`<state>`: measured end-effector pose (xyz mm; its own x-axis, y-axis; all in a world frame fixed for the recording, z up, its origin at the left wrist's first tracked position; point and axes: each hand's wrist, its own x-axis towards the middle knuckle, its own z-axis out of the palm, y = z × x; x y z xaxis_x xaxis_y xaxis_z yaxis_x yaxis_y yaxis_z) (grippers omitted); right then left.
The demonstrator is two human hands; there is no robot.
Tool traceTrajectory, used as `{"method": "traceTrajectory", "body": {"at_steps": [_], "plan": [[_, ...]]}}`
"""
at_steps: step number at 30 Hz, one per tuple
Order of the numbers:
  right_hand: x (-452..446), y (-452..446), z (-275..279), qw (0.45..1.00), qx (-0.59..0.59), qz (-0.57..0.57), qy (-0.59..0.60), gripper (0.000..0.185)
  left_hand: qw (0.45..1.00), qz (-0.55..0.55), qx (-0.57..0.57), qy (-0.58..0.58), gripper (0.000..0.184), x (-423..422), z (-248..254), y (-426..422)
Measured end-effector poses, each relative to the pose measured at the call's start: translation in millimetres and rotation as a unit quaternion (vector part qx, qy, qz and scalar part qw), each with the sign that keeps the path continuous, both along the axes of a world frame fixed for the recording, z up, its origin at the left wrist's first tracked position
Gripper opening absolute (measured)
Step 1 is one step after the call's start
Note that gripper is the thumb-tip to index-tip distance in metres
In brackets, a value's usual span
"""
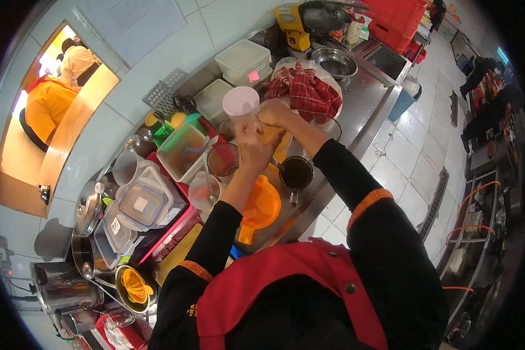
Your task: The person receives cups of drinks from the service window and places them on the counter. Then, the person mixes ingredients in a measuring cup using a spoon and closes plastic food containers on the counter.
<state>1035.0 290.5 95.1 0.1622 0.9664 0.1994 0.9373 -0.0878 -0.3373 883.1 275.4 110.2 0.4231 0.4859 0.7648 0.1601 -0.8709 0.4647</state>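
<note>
My left hand [252, 153] is wrapped around a pale container whose round, light pink top [241, 101] faces up toward me. Beside that top, my right hand [276, 114] is closed, its fingers curled; what it grips, if anything, is hidden. Just below my hands stands a glass mug [296, 174] of dark liquid with a spoon handle in it. An orange plastic bowl with a handle [260, 202] lies near my left forearm. Left of my left wrist are a glass bowl [222, 159] and a clear plastic cup [204, 190]. Something yellow shows partly under my hands.
A red checked cloth [312, 93] lies behind my right hand, near a metal bowl [335, 62]. Lidded plastic boxes [243, 62] stand along the wall beside a grater [160, 99]. Stacked lids [139, 204] and pots crowd the left. The steel counter's edge [374, 131] runs along the right.
</note>
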Motion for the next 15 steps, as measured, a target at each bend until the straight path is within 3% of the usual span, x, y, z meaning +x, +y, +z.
{"method": "traceTrajectory", "body": {"at_steps": [4,6,15], "plan": [[-0.3,2.3,-1.3,1.000,-0.017,0.000,-0.004,0.033,0.999,-0.043,0.025,0.000,0.040,1.2,-1.4,8.9],[-8.9,-3.3,20.0,0.993,-0.110,-0.050,0.000,0.033,0.997,-0.062,0.043,-0.017,0.039,2.2,-2.2,9.3],[-9.4,-0.9,15.1,0.992,-0.092,-0.080,0.025,0.033,0.999,-0.015,0.019,-0.035,0.041,0.0,0.8,1.1]]}}
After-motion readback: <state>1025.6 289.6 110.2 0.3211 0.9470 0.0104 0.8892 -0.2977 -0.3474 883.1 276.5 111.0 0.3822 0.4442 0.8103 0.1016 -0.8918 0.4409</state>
